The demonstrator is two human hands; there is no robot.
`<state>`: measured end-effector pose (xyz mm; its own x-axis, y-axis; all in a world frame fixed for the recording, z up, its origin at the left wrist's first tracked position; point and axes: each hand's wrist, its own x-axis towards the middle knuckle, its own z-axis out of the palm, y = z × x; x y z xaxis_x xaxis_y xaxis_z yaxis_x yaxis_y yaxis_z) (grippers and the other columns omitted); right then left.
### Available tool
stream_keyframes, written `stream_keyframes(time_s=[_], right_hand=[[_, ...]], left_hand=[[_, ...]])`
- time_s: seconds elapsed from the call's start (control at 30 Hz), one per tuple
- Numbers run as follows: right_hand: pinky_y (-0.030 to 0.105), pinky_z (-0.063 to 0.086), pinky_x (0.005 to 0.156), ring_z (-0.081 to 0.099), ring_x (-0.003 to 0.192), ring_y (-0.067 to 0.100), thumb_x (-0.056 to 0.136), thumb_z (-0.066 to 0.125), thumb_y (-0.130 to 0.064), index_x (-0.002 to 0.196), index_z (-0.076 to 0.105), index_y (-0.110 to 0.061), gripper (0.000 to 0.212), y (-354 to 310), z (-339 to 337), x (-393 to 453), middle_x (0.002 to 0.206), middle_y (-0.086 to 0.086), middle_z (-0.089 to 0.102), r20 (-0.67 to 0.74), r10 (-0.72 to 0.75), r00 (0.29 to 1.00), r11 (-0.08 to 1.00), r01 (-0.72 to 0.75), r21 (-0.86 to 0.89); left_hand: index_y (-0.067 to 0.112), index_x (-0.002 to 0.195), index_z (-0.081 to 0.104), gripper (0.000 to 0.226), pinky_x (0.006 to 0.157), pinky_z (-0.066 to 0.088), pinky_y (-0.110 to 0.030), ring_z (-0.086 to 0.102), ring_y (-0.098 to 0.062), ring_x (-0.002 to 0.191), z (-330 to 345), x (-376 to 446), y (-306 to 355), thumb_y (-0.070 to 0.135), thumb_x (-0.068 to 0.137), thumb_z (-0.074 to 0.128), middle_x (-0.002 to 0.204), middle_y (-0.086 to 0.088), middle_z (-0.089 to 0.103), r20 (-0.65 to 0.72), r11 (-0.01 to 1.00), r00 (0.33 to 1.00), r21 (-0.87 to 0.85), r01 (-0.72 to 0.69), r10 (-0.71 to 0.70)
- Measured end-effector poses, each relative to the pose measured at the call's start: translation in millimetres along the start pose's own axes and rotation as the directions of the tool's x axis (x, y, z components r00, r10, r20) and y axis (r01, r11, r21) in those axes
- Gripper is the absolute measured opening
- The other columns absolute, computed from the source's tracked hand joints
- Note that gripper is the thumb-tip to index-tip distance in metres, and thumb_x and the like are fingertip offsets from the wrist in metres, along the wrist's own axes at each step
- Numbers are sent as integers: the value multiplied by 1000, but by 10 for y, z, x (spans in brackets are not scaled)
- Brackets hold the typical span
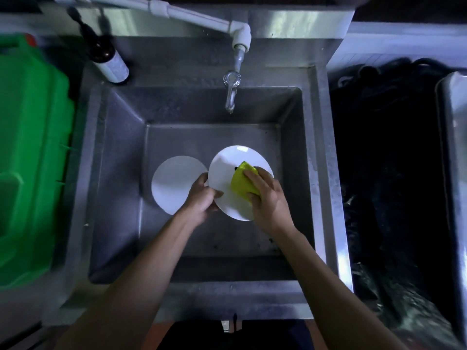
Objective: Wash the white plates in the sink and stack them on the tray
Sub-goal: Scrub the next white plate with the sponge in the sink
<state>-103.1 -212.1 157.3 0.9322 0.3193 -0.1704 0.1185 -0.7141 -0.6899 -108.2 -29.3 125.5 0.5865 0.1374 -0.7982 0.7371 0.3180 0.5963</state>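
Seen from above, a green plastic container (32,157) stands at far left, with a dark bottle (107,55) on the corner of a steel sink (118,173). On the basin floor lies one white plate (174,181). Just beside it, the left hand (202,198) grips the rim of a second, tilted plate (223,173), thumb curled over its face. The right hand (267,198) presses a yellow sponge (242,183) onto that plate, fingers curled around it. A tap (231,92) hangs above.

Both forearms bare, no sleeves; dark clothing below.
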Motion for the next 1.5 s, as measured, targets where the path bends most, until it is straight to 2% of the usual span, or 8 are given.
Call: stream_keyframes(time_s=[0.2, 0.33, 0.5, 0.73, 0.8, 1.07, 1.23, 1.5], right_hand=[[45, 40, 106, 46, 125, 37, 92, 58, -5, 145, 50, -20, 56, -461, -43, -73, 153, 8, 40, -3, -75, 997, 997, 75, -5], [47, 34, 112, 40, 138, 37, 94, 55, -5, 142, 53, -12, 48, -582, -52, -136, 156, 14, 37, 0, -174, 985, 983, 174, -60], [50, 31, 116, 29, 147, 34, 100, 52, -10, 149, 43, -13, 50, -539, -104, -288, 162, 13, 27, 14, -331, 944, 923, 327, -206], [51, 31, 116, 30, 146, 34, 99, 57, -11, 150, 42, -16, 53, -619, -146, -204, 161, 15, 27, 47, -453, 890, 869, 453, -198], [51, 31, 115, 29, 146, 34, 101, 55, -15, 151, 40, -17, 52, -672, -125, -146, 162, 13, 25, 54, -455, 889, 868, 456, -196], [50, 32, 114, 32, 144, 34, 103, 51, -13, 151, 40, -15, 49, -771, -86, 144, 163, 10, 25, -29, -450, 893, 875, 434, -213], [52, 33, 111, 35, 140, 37, 103, 48, -12, 153, 36, -13, 51, -744, -165, 312, 162, 12, 26, -105, -349, 931, 918, 316, -241], [49, 33, 112, 33, 141, 36, 103, 43, -13, 153, 35, -14, 51, -588, -256, 303, 162, 10, 26, -193, -211, 958, 953, 158, -259]], left_hand=[[23, 121, 67, 57, 64, 57, -31, 70, -28, 90, -119, -494, 144, -14, 82, 50, 104, -7, 75, 81, 994, 993, -75, -79, 85], [22, 111, 71, 50, 52, 51, -26, 67, -22, 76, -201, -671, 193, -15, 83, 50, 89, -3, 73, 105, 984, 987, -137, -111, 125], [14, 115, 67, 47, 65, 53, -35, 64, -28, 88, -289, -745, 226, -16, 83, 49, 96, -8, 69, 163, 975, 973, -178, -134, 164], [7, 111, 64, 42, 56, 49, -30, 64, -24, 78, -348, -834, 272, -12, 75, 53, 86, -11, 63, 309, 980, 934, -144, -139, 178], [7, 109, 63, 44, 57, 44, -29, 60, -25, 76, -362, -858, 277, -5, 67, 56, 85, -12, 59, 324, 983, 930, -105, -147, 174], [10, 111, 70, 46, 66, 57, -33, 72, -26, 89, -478, -889, 242, -4, 68, 61, 107, -13, 74, 350, 987, 923, -91, -134, 157], [14, 122, 68, 58, 73, 55, -38, 70, -32, 101, -517, -920, 185, 1, 66, 61, 120, -16, 71, 320, 982, 930, -116, -151, 180], [13, 115, 70, 52, 67, 57, -38, 72, -32, 94, -450, -963, 186, 0, 65, 62, 116, -19, 72, 226, 961, 949, -216, -172, 220]])
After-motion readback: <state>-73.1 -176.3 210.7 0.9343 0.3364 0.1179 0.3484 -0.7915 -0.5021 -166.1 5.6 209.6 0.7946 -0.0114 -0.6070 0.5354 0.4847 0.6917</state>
